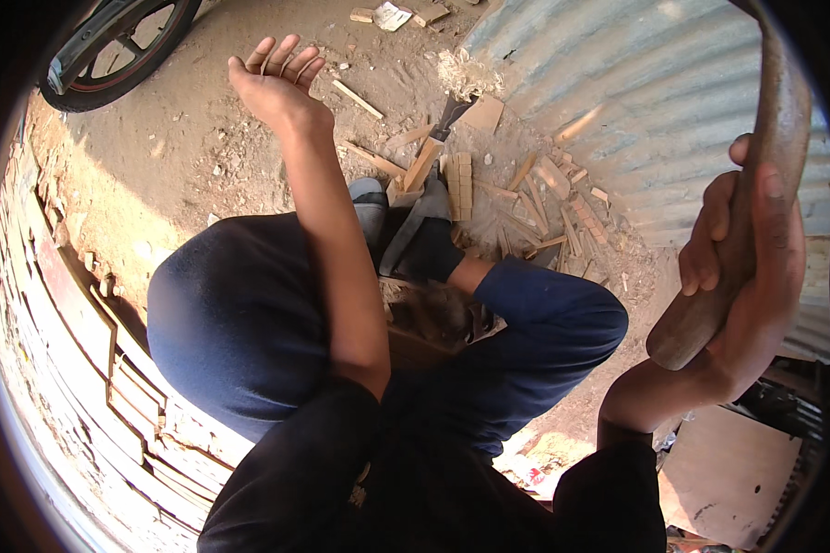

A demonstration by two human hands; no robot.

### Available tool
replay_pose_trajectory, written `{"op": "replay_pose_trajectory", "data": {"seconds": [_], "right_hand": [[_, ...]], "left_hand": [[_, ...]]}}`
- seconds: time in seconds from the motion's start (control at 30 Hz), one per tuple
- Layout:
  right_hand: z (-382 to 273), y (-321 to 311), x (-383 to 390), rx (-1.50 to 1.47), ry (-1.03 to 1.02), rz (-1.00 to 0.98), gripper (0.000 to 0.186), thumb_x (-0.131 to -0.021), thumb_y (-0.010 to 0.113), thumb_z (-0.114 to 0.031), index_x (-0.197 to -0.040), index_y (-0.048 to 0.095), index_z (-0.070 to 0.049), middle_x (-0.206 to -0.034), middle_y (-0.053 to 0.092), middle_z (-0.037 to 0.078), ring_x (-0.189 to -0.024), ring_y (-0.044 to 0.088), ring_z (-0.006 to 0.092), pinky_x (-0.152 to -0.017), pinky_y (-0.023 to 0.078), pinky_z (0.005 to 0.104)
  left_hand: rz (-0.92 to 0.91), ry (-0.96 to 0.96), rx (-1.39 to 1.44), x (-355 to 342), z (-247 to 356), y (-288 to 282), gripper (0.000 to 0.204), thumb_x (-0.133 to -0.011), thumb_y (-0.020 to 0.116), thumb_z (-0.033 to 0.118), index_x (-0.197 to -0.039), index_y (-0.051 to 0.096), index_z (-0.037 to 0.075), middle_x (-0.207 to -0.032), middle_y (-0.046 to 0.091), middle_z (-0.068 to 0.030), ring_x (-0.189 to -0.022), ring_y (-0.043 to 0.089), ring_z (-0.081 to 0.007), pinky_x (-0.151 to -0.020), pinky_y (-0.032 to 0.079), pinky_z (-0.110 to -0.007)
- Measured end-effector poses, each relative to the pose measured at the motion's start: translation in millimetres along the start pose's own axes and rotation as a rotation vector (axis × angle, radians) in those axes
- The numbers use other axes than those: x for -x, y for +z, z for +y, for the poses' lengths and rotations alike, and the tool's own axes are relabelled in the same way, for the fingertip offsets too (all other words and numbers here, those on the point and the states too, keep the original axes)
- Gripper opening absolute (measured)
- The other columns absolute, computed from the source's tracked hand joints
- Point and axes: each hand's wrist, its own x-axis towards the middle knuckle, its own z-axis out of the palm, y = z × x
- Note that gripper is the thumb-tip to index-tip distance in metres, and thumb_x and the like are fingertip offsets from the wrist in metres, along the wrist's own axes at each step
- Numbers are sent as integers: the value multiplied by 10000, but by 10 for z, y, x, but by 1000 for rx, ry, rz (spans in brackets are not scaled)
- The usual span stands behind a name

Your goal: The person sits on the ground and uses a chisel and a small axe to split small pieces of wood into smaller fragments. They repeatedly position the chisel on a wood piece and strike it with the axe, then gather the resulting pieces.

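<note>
My left hand (pixel 281 88) is raised over the dirt ground, palm turned up and fingers apart, with nothing in it. At the right, my right hand (pixel 756 230) is wrapped round a thick, slightly curved wooden handle (pixel 696 323). The handle's far end runs out at the top edge, so I cannot tell what it belongs to. Between my feet, in dark footwear, stands a pale squared piece of wood (pixel 422 166) with a dark metal piece (pixel 452 117) at its far end. A tuft of pale fibre (pixel 468 76) lies beyond that.
Wood offcuts and splinters (pixel 535 207) litter the ground right of my feet, beside a grooved wood block (pixel 458 184). Corrugated metal sheet (pixel 609 83) rises at upper right. A wheel (pixel 124 55) stands at upper left. A flat board (pixel 729 470) lies at lower right.
</note>
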Motion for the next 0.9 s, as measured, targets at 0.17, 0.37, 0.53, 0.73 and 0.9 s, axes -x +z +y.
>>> {"op": "replay_pose_trajectory", "data": {"seconds": [0.17,0.37,0.53,0.73,0.9], "right_hand": [[451,334,-397,5,-191,29,252,-921,566,-265,-969,503,-26,-652,503,19,-440,427,76,-430,398,240],[1161,280,-64,238,476,-600,262,-910,560,-263,-911,514,-5,-631,508,33,-482,514,100,-451,433,259],[661,115,-16,73,443,-517,234,-911,559,-238,-924,522,-7,-625,496,27,-465,486,95,-427,402,253],[20,74,-194,-181,-123,-73,285,-937,532,-273,-1004,503,3,-664,495,47,-474,454,90,-433,394,233],[1123,350,-109,218,117,-298,247,-905,591,-220,-986,507,-2,-652,524,56,-493,498,99,-473,425,255]], "left_hand": [[5,-18,-17,-19,-31,-53,492,-976,192,414,-994,499,30,-790,635,-137,-573,604,-220,-516,531,-324],[44,34,9,28,53,44,458,-975,217,402,-962,505,46,-759,623,-107,-580,600,-199,-518,518,-321],[48,16,8,14,67,-8,465,-972,213,402,-969,508,43,-759,617,-112,-565,585,-208,-515,510,-316],[56,-22,3,-22,44,-72,470,-971,210,393,-981,509,30,-780,612,-123,-574,570,-213,-546,504,-343],[61,-8,3,-41,63,-34,469,-971,217,394,-975,511,29,-776,613,-120,-579,572,-207,-546,502,-339]]}}
